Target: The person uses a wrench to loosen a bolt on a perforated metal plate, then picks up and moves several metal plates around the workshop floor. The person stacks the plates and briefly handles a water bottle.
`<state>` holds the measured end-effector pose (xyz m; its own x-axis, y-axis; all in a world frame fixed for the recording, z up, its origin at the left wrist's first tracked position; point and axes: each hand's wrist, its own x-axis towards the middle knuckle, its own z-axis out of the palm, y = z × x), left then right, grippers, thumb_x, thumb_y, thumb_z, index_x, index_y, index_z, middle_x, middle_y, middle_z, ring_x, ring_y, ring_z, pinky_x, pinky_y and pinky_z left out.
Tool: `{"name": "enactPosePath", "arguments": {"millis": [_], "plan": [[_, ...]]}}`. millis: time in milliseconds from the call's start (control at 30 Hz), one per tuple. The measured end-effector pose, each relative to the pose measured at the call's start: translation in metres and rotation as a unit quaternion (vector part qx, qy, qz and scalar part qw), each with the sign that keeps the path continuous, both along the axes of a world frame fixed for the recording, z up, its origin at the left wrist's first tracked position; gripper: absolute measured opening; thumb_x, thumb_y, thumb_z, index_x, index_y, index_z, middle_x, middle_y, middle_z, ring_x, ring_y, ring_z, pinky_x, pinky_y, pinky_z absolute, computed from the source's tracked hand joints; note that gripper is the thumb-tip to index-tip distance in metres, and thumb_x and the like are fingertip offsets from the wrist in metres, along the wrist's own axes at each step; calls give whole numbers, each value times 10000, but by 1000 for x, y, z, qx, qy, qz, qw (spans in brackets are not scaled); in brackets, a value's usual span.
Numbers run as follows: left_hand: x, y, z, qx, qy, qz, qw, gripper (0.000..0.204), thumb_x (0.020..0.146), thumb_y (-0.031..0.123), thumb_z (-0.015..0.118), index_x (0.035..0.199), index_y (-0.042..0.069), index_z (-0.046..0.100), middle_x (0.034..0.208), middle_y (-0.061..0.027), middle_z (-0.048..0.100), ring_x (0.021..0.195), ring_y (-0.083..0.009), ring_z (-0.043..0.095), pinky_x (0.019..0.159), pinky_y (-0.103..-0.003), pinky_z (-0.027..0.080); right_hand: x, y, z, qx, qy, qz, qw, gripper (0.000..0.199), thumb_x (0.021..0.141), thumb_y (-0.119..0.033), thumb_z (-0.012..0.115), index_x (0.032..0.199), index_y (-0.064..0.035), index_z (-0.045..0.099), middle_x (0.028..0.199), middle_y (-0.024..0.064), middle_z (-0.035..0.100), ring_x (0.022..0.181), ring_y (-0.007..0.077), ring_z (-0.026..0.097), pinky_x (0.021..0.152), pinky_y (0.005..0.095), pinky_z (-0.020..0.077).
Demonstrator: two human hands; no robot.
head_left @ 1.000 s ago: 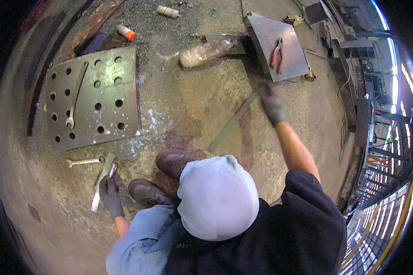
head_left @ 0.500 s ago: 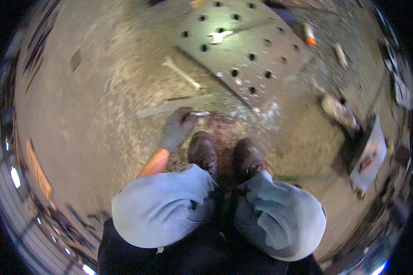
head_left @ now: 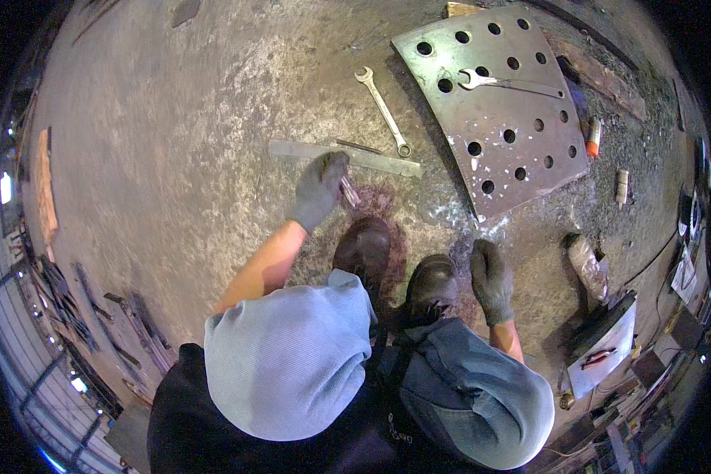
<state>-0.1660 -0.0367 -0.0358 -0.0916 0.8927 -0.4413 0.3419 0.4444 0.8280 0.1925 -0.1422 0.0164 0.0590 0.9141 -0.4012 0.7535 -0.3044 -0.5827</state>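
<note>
My left hand (head_left: 319, 192), in a grey glove, is closed on a short shiny cylindrical piece (head_left: 350, 192) above the floor in front of my left boot. Close to its fingers lie a flat metal bar (head_left: 292, 149) and a thin dark rod (head_left: 360, 147). My right hand (head_left: 492, 283), gloved too, is low beside my right boot with its fingers curled together; whether anything is in them is hidden. Ahead of it rests a curved steel plate (head_left: 521, 107) with rows of round holes. One wrench (head_left: 513, 84) lies on this plate, and a combination wrench (head_left: 384, 110) on the floor to its left.
Right of the plate are an orange-and-white tube (head_left: 593, 138), a pale cylinder (head_left: 622, 187) and a wooden plank (head_left: 600, 77). A wrapped bundle (head_left: 587, 267) and a light panel (head_left: 605, 363) with red-handled pliers (head_left: 598, 359) stand at right. Metal lengths (head_left: 118, 316) lie at far left.
My view has swung, so the plate and wrenches appear farther right. My right hand has come into view beside the right boot. The left hand still holds the shiny piece, now tilted downward.
</note>
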Motion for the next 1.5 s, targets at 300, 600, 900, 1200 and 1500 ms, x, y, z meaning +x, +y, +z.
{"name": "enactPosePath", "arguments": {"millis": [300, 600, 900, 1200, 1500], "plan": [[15, 67, 26, 68, 267, -292, 916, 241, 864, 256, 586, 1026, 81, 621, 965, -215, 593, 863, -390, 625, 766, -459, 507, 31, 13, 20, 26, -27, 48, 998, 247, 927, -223, 573, 1114, -71, 630, 1094, 193, 652, 946, 412, 638, 800, 447, 519], [22, 61, 27, 52, 389, -378, 839, 174, 895, 189, 541, 956, 63, 643, 980, -196, 593, 805, -361, 649, 712, -476, 516, 68, -24, 50, -97, -80, 135, 983, 242, 887, -202, 586, 1083, -72, 640, 1017, 169, 667, 917, 396, 643, 788, 452, 521], [63, 49, 88, -162, -301, -126, 931, 201, 916, 225, 623, 1003, 44, 619, 843, 4, 629, 692, -84, 574, 634, -210, 471, 15, 44, 67, -121, 184, 16, 975, 332, 947, -280, 540, 1175, -50, 610, 1043, 173, 660, 934, 293, 651, 833, 390, 506], [143, 9, 84, -188, -329, -229, 897, 245, 921, 202, 608, 1112, 49, 591, 1013, -44, 626, 917, -135, 581, 812, -281, 489, -24, 51, 59, -20, 211, 18, 977, 336, 941, -349, 542, 1066, -54, 646, 1018, 205, 646, 917, 398, 632, 786, 461, 501], [148, -8, 84, -135, -343, -141, 919, 272, 906, 275, 635, 1040, 42, 595, 826, -4, 591, 738, -93, 580, 655, -244, 491, -20, 42, 59, -220, 268, -5, 938, 311, 970, -277, 547, 976, 15, 655, 733, 90, 632, 689, 172, 598, 665, 340, 500]]}}
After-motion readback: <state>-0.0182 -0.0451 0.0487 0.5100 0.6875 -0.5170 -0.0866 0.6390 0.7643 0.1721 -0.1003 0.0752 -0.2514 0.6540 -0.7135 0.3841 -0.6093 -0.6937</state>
